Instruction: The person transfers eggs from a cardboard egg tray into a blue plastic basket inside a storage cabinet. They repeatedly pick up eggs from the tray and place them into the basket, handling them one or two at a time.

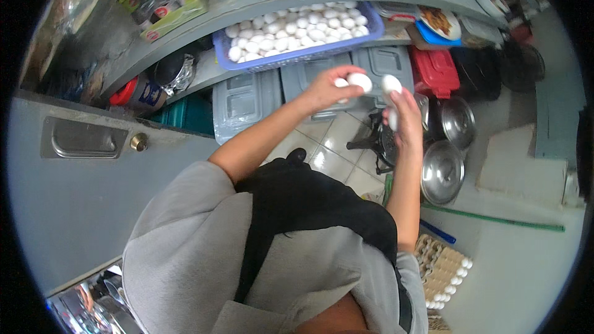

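My left hand (327, 87) holds white eggs, with one egg (360, 82) pinched at the fingertips and another (341, 83) partly covered by the fingers. Close beside it, my right hand (408, 118) also grips white eggs: an upper egg (391, 84) stands out past the thumb, and a lower egg (393, 119) shows against the palm side. Both hands are in the air, nearer to me than a purple plastic basket (301, 51). Many white eggs (297, 30) fill that basket, which sits on a shelf. Fingers hide part of what each hand holds.
Grey lidded bins (248, 99) and a red lidded container (435, 72) stand below the shelf. Pot lids (442, 171) lean at the right. Stacked cardboard egg trays (434, 260), partly holding eggs, are at lower right. A grey door (93, 195) stands at left.
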`<act>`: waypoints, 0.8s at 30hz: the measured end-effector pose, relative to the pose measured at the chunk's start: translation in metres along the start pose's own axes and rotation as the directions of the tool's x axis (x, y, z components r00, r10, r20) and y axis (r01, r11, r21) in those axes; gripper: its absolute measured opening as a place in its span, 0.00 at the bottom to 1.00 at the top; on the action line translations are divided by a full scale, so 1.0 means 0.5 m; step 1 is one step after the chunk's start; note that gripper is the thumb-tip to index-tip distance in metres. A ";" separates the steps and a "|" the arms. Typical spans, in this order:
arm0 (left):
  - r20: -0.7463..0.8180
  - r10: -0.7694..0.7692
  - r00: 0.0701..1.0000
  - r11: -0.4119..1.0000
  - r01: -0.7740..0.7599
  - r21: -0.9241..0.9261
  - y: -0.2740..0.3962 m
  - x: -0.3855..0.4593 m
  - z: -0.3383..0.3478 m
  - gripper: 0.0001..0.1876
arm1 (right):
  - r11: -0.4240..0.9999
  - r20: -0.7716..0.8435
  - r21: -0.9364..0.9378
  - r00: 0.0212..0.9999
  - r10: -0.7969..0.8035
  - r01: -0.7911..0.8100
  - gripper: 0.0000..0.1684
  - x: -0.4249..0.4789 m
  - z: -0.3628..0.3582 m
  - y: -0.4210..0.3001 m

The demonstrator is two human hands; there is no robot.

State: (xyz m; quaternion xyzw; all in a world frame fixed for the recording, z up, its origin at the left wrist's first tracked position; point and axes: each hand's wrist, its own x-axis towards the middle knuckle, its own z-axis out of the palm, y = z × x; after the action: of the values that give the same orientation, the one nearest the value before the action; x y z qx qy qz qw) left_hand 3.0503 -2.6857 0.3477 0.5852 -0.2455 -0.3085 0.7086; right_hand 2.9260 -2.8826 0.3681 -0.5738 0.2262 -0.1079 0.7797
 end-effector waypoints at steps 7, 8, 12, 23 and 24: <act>-0.375 0.409 0.832 0.691 -0.014 0.722 0.020 0.000 -0.399 0.26 | 0.895 0.215 -0.439 0.976 0.016 0.082 0.33 0.255 0.359 0.052; -0.374 0.455 0.809 0.587 0.044 0.809 0.026 0.003 -0.439 0.24 | 0.876 0.248 -0.471 0.969 0.019 0.103 0.33 0.278 0.398 0.060; -0.458 0.330 0.825 0.387 0.325 0.863 0.035 0.014 -0.581 0.25 | 0.810 0.334 -0.571 0.939 0.080 0.134 0.35 0.367 0.551 0.115; -0.362 0.459 0.811 0.203 0.301 0.932 -0.012 0.043 -0.721 0.24 | 0.321 0.504 -0.722 0.784 -0.364 0.613 0.31 0.577 0.749 0.318; -0.347 0.494 0.797 0.195 0.287 0.938 -0.011 0.027 -0.713 0.23 | 0.267 0.535 -0.740 0.781 -0.324 0.618 0.31 0.571 0.740 0.317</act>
State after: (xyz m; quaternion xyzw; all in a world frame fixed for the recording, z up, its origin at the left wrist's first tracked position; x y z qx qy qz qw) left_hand 3.3116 -2.4545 0.2728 0.9386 -0.1915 0.1694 0.2318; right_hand 3.3376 -2.6415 0.2418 -0.9425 -0.0474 -0.1195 0.3086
